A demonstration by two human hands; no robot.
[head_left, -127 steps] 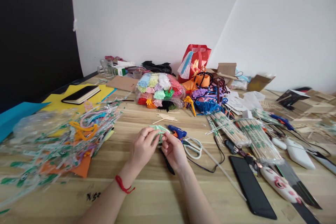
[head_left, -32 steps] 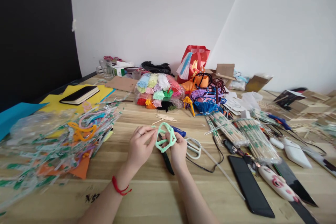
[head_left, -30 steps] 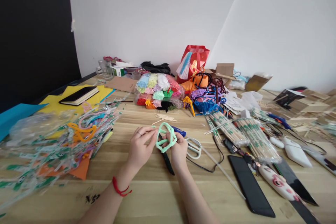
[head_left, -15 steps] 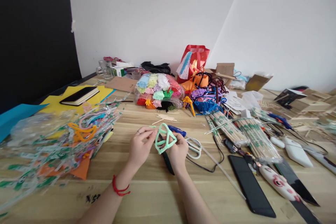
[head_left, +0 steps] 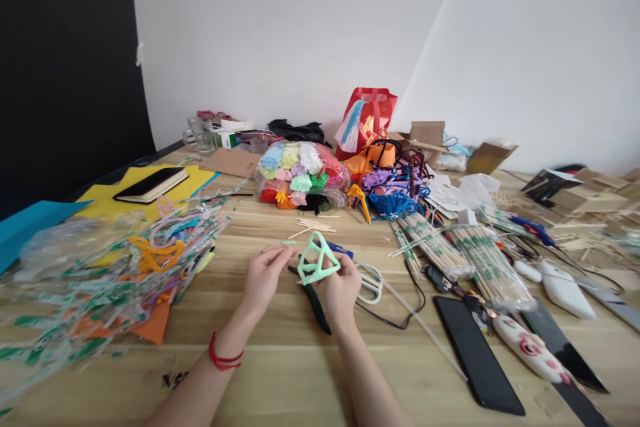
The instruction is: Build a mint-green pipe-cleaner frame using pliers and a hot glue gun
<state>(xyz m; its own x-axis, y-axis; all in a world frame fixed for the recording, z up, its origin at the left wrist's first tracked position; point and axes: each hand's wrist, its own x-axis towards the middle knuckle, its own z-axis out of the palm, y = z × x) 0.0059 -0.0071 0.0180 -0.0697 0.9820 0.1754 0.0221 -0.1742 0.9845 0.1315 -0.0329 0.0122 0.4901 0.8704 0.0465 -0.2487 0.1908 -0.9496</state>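
At the left of the surface (head_left: 280, 373), find a black notebook (head_left: 151, 184) on yellow paper (head_left: 113, 187), with a heap of plastic wrappers (head_left: 117, 280) nearer. Left hand (head_left: 263, 280): grip together at the fingertips, just beside a short green strip (head_left: 289, 242); cannot tell whether touching. Next, locate the mint-green open frame (head_left: 317, 273), angular and raised between both hands, above a black-handled tool (head_left: 316, 309). Right hand (head_left: 343, 287): grip clamped on the frame's right side. Beyond, note the blue glue gun (head_left: 340, 251), partly hidden; then white-handled scissors (head_left: 379, 290), a translucent stick (head_left: 431, 333) and a black phone (head_left: 477, 353).
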